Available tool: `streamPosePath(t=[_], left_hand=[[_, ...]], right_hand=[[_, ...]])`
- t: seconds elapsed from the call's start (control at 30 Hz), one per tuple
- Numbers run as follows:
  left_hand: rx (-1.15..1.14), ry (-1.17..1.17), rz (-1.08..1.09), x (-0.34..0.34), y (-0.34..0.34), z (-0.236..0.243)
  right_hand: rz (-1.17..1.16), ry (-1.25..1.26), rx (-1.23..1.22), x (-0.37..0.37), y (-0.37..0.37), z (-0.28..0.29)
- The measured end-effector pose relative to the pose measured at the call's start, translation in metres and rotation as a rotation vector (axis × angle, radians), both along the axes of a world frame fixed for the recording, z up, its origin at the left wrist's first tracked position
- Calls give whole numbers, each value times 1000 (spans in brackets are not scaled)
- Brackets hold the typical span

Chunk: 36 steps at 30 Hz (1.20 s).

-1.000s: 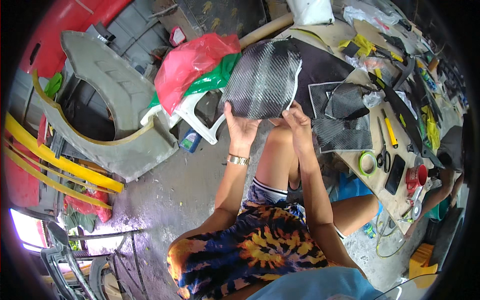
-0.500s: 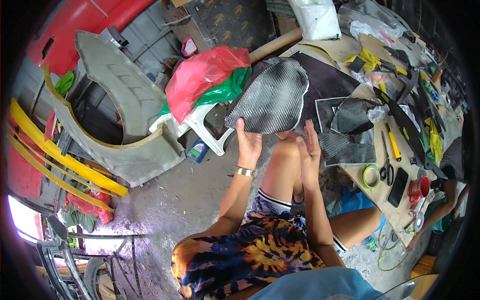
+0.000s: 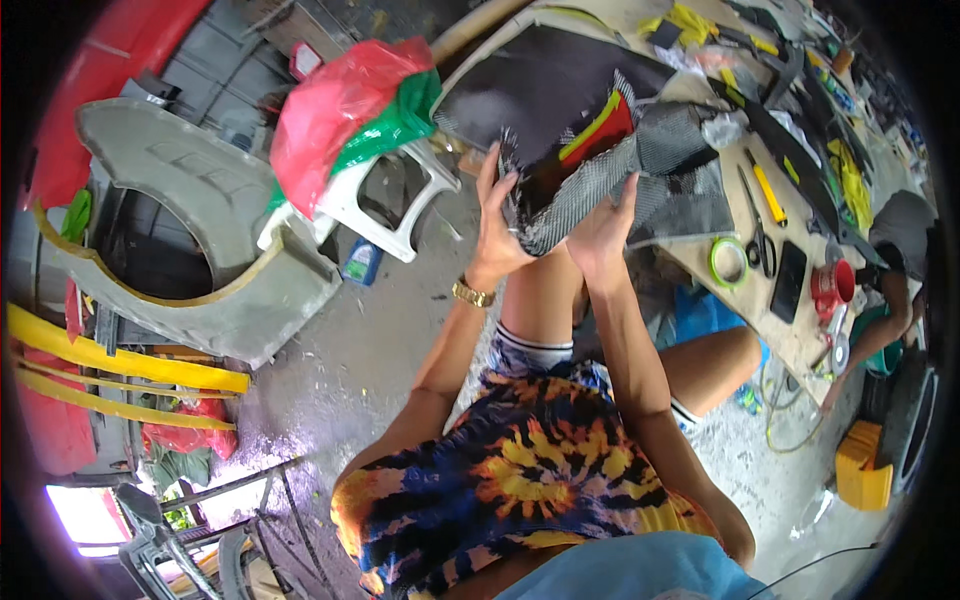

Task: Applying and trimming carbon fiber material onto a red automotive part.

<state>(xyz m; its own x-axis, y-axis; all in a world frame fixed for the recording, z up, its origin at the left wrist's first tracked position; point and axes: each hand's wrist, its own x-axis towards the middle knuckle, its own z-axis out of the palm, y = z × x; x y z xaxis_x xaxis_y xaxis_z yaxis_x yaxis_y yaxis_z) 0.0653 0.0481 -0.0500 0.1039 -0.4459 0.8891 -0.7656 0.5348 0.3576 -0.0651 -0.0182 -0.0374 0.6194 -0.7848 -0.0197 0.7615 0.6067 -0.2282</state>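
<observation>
Between my two hands is a curved piece covered in grey-black carbon-fibre weave [image 3: 583,188], its hollow side tipped up. That side is dark, with a red and yellow patch [image 3: 600,132] on it. My left hand [image 3: 495,232] grips the left edge, fingers up along the outside. On the right, my right hand [image 3: 603,232] presses the woven face, its fingers partly hidden. Behind the piece lies a dark sheet [image 3: 550,75] on the table. Beside my right hand are flat carbon-fibre pieces [image 3: 685,208].
The table [image 3: 720,275] carries green tape [image 3: 727,262], scissors [image 3: 762,245], a yellow cutter [image 3: 768,188], a phone [image 3: 788,282] and a red mug [image 3: 832,290]. At left stand a white stool [image 3: 395,205] under plastic bags and a grey fender [image 3: 190,170]. Another person's arm [image 3: 885,315] shows at far right.
The carbon-fibre piece has turned from its woven outer face to show its hollow side. My right hand has closed in against it. The view has shifted, moving the surroundings leftward at left.
</observation>
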Motion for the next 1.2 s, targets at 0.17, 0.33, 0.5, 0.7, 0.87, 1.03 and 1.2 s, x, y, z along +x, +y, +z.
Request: streamPosePath(t=[0.17,0.33,0.5,0.7,0.87,1.03,1.2], left_hand=[[207,-182,-55,2,0,-16],[360,-64,-174,-11,10,-21],[458,31,-256,-12,20,-26],[532,211,-326,-8,21,-28],[571,343,-347,-10,24,-31],[612,669,-487,-29,28,-22],[586,902,-626,-36,29,-17]], right_hand=[[-128,-110,2,7,-1,1],[-178,-25,-10,0,-13,-22],[-180,-47,51,-1,-15,-37],[-146,-72,106,3,-13,-33],[-173,1,125,6,-10,-20],[-172,51,43,9,-12,-29],[-128,17,33,12,-15,-43]])
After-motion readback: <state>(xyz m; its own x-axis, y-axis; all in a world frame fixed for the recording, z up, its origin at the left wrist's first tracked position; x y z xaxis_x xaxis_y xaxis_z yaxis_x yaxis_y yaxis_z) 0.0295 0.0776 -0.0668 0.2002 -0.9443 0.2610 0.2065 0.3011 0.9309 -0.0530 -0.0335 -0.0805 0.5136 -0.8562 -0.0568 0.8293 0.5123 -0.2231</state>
